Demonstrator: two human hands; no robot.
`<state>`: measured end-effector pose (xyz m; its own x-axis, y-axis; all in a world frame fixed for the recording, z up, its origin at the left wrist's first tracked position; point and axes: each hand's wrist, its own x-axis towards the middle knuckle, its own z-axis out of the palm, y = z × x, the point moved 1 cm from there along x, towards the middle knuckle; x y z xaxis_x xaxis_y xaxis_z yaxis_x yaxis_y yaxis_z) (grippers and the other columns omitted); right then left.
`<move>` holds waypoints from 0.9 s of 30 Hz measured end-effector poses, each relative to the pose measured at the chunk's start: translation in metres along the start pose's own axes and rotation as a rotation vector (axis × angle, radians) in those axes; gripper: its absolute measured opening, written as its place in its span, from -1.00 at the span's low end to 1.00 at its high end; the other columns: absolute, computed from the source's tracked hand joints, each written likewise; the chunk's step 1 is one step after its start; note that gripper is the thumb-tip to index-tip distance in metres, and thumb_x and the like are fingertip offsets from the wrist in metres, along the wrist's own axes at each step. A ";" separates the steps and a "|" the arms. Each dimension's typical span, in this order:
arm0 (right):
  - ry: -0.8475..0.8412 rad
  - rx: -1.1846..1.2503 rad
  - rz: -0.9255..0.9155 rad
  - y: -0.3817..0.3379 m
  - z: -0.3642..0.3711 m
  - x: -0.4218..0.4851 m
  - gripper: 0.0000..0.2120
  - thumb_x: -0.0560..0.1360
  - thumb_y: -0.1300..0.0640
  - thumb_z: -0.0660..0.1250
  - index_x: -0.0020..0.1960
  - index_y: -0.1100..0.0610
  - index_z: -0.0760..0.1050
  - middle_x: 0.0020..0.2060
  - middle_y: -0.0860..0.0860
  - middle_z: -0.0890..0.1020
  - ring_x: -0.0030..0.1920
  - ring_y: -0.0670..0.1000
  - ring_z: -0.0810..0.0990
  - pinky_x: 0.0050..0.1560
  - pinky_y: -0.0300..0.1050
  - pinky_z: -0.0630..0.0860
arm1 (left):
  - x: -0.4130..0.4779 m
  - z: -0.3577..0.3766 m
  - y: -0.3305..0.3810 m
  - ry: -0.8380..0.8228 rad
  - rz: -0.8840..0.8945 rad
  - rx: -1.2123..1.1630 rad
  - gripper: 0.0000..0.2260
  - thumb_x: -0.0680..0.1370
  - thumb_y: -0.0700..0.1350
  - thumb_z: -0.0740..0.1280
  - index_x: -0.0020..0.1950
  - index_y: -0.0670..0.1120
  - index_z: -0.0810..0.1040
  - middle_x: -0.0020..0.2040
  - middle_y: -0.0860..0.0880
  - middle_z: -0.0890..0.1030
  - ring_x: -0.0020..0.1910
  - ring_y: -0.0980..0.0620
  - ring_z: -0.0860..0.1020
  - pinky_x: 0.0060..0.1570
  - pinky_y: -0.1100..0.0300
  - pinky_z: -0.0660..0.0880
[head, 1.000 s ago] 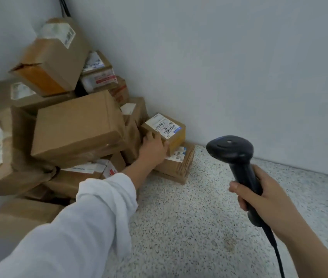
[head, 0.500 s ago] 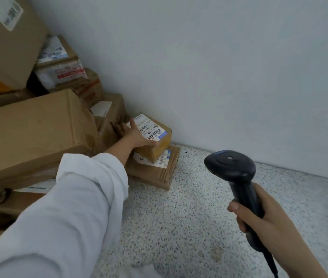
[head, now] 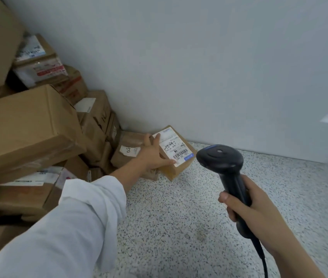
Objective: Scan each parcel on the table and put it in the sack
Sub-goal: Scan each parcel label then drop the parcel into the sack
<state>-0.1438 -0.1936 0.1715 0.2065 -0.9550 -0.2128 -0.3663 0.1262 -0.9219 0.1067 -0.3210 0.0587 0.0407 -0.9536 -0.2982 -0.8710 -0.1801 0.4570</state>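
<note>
Cardboard makes up every parcel in view, and all appear closed, so you cannot tell what any of them holds. The sack is not visible.

1. Target parcel. The small parcel (head: 177, 170) sits at the back of the speckled table (head: 179, 227), near the wall (head: 199, 67). It leans against a flatter parcel (head: 129, 145) at the right end of the pile of boxes (head: 28, 127). Its label (head: 176, 150) faces up and toward you, which is the orientation the barcode needs.

2. Left hand. Your left hand (head: 151, 155) rests on the parcel's top left part. The fingers (head: 156, 140) are spread and fairly straight. The thumb (head: 167, 162) stretches along the near corner of the label. This placement steadies the parcel and leaves the barcode uncovered. Whether the fingertips hook over the far edge cannot be told.

3. Right hand. Your right hand (head: 253, 209) is wrapped round the handle of the scanner (head: 220, 157), fingers curled tight. The scanner head sits just beside the parcel, to its right, and appears aimed toward the label.

4. Judged step: reading this barcode. Keep the thumb off the bars, or the read may fail.
</note>
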 end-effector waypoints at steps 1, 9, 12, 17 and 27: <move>0.004 0.006 0.005 0.001 -0.002 -0.003 -0.91 0.46 0.21 0.37 -0.08 0.13 0.46 -0.54 0.02 0.46 -0.55 -0.10 0.40 -0.52 -0.32 0.34 | -0.005 0.008 0.005 -0.015 0.026 -0.021 0.01 0.41 0.20 0.43 0.54 -0.05 -0.23 0.49 -0.14 -0.15 0.47 -0.19 0.11 0.41 -0.02 0.23; 0.069 0.008 0.056 0.025 -0.028 -0.029 -0.92 0.47 0.21 0.36 -0.10 0.11 0.45 -0.55 -0.01 0.45 -0.53 -0.09 0.41 -0.50 -0.27 0.35 | -0.036 0.107 0.011 -0.197 0.013 0.067 -0.29 0.55 0.24 0.16 0.53 -0.16 0.05 0.48 -0.22 0.12 0.38 -0.18 0.33 0.28 -0.01 0.35; 0.115 0.017 0.090 0.036 -0.040 -0.038 -0.92 0.47 0.21 0.36 -0.11 0.09 0.46 -0.55 0.01 0.45 -0.52 -0.05 0.41 -0.50 -0.23 0.35 | -0.040 0.120 0.014 -0.125 0.006 0.027 -0.24 0.53 0.24 0.22 0.52 -0.20 0.03 0.46 -0.22 0.17 0.40 -0.15 0.27 0.29 -0.01 0.36; 0.146 0.033 0.117 0.048 -0.056 -0.050 -0.92 0.47 0.21 0.36 -0.09 0.12 0.46 -0.54 0.03 0.45 -0.52 -0.07 0.40 -0.49 -0.24 0.35 | -0.038 0.112 0.033 -0.038 0.097 0.058 -0.01 0.44 0.25 0.35 0.54 -0.12 -0.25 0.54 -0.13 -0.15 0.52 -0.15 -0.01 0.35 -0.06 0.26; 0.070 -0.030 0.088 0.056 -0.078 -0.065 -0.88 0.45 0.22 0.38 -0.10 0.10 0.45 -0.53 -0.02 0.46 -0.54 -0.13 0.41 -0.50 -0.36 0.35 | -0.018 0.108 0.054 -0.235 0.087 0.335 0.22 0.26 0.23 0.53 0.52 -0.14 -0.31 0.53 -0.18 -0.26 0.50 -0.17 -0.30 0.37 -0.24 0.15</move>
<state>-0.2489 -0.1452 0.1594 0.1090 -0.9572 -0.2681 -0.4078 0.2029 -0.8903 0.0057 -0.2874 -0.0019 -0.1191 -0.8739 -0.4714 -0.9790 0.0242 0.2024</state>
